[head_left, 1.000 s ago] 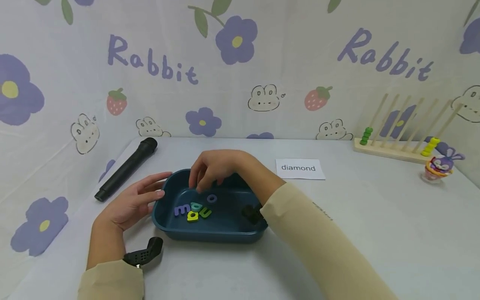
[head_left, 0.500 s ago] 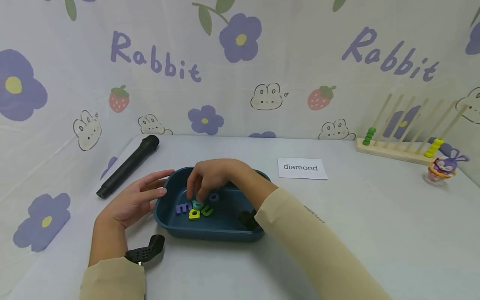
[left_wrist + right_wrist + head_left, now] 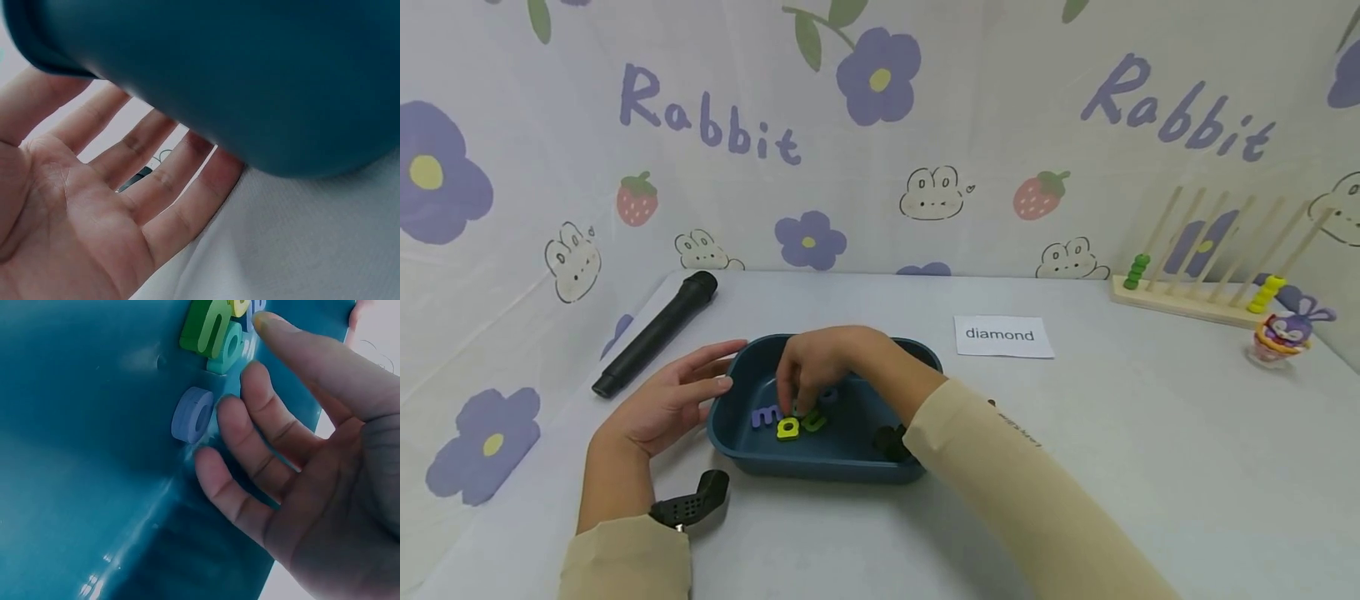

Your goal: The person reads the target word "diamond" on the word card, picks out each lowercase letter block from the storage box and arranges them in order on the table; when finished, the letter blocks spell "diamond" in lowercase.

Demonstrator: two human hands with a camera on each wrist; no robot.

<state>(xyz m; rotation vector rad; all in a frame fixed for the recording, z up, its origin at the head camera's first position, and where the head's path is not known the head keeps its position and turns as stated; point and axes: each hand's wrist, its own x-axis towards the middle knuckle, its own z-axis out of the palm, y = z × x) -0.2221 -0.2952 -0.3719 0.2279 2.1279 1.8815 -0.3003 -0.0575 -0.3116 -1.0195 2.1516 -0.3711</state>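
Note:
My left hand point(image 3: 664, 408) rests its fairly straight fingers against the left wall of the dark blue tray point(image 3: 820, 471); in the left wrist view they touch its outer side. Inside the tray, my right hand point(image 3: 822, 363) reaches down over several toy letters, thumb and fingers apart around the teal letter point(image 3: 226, 350). That letter is mostly behind the fingertips in the head view. A purple m point(image 3: 766, 416) lies left of them, a yellow letter point(image 3: 787, 428) just in front, a green u-shaped letter point(image 3: 813, 420) to the right. A blue-purple o point(image 3: 192, 415) sits near the other fingers.
A black microphone point(image 3: 658, 332) lies at the back left. Behind the tray is a white card point(image 3: 1003, 337) reading "diamond". A wooden peg abacus point(image 3: 1187, 300) and a purple rabbit figure point(image 3: 1287, 333) stand at the far right, before a patterned cloth backdrop.
My right hand has lowered from the tray's rear toward the letters, and its fingertips now cover most of the teal one. My left hand stays at the tray's left side.

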